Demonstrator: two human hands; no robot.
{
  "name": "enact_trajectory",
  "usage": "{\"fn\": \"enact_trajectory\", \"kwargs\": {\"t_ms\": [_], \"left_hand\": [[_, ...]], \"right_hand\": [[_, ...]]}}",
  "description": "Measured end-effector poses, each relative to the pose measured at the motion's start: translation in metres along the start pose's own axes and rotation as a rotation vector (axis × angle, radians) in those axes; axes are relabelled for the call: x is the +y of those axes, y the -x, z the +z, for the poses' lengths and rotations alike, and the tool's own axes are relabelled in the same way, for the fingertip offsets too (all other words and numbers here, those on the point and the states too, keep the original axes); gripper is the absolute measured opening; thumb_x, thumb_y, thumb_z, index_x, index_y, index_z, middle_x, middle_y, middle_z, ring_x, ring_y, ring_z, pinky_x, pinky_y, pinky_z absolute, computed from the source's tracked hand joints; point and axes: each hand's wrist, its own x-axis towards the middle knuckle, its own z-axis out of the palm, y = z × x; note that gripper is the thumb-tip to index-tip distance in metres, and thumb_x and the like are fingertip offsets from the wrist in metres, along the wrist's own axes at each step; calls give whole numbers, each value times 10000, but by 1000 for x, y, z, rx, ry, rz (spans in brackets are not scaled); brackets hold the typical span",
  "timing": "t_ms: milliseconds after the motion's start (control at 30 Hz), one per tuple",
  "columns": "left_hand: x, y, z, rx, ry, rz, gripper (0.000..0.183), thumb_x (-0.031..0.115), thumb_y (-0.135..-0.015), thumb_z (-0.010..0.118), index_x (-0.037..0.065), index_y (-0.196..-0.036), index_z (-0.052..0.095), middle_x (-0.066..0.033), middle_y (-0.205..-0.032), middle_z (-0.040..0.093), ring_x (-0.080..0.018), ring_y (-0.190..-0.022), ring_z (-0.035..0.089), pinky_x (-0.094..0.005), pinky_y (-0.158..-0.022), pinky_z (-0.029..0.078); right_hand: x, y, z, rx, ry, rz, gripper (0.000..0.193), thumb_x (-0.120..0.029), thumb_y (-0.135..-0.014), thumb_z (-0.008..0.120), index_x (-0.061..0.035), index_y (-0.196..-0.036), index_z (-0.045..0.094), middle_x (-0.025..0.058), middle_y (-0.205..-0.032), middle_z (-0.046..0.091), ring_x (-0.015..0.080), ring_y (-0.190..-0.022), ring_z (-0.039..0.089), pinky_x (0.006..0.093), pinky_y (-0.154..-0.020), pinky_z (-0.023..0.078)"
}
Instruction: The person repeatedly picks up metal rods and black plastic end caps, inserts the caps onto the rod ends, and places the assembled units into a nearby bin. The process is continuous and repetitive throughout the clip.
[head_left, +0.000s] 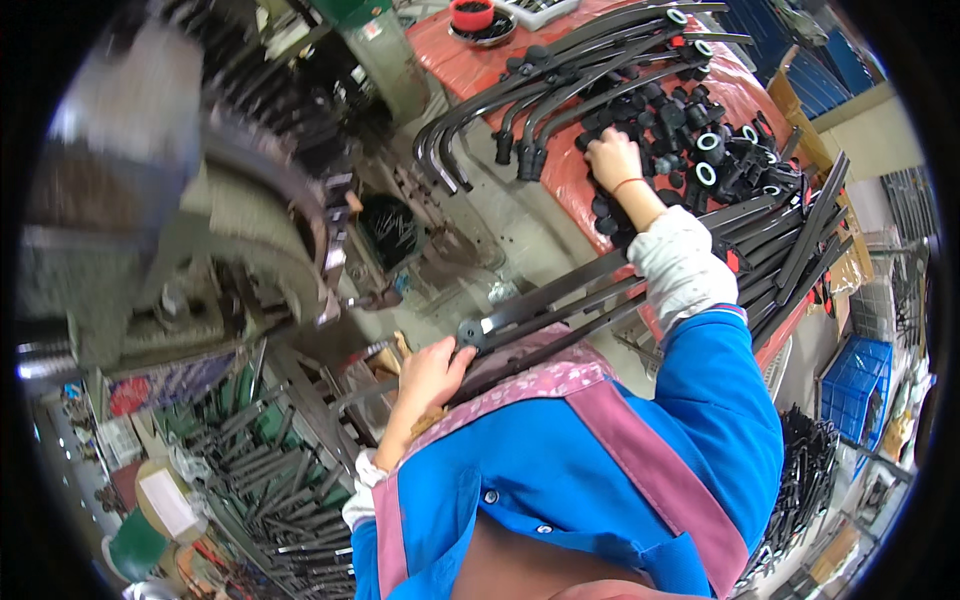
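My left hand (pixel 432 374) is closed at the near end of a long black metal bar (pixel 570 287), its thumb beside a round black disc (pixel 470 333) on that end. More dark bars run alongside, in front of my body. My right hand (pixel 612 160) reaches over the red-covered table (pixel 570 195) into a heap of small black plastic caps (pixel 672 125). Its fingers are bent together at the heap's left edge; what is between them is hidden. Black parts with white rings (pixel 706 174) lie just right of the hand.
Curved black tubes (pixel 540 80) overhang the table's left edge. Straight black bars (pixel 800 250) are stacked on its right. A large machine (pixel 240 220) stands at left, and a bin of metal pieces (pixel 390 230) beside it. Many bars (pixel 280 480) lie at lower left; a blue crate (pixel 857 390) is at right.
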Motion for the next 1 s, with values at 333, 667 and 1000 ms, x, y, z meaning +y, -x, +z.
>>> {"fn": "enact_trajectory", "kwargs": {"t_ms": [333,667,1000], "left_hand": [[4,-2,-10,98,-40,115,402,431,-899,591,31,-853,591,-212,-828,665,-425,-827,635,-519,-689,504],[3,4,-13,107,2,120,382,399,-833,673,22,-874,622,-199,-817,676,-389,-818,656,-481,-715,517],[-6,3,-4,131,-4,133,384,406,-822,686,29,-871,631,-184,-791,681,-374,-787,671,-476,-699,530]], "right_hand": [[-159,128,-143,-462,-1246,-144,277,-33,-756,762,-20,-1017,671,42,-752,633,71,-655,557,242,-601,475],[-213,148,-134,-434,-1190,-25,185,-33,-785,740,-5,-963,702,35,-755,659,53,-683,581,234,-607,478],[-222,149,-133,-236,-1047,-185,151,-66,-750,760,14,-846,675,99,-688,603,177,-577,571,309,-559,455]]}}
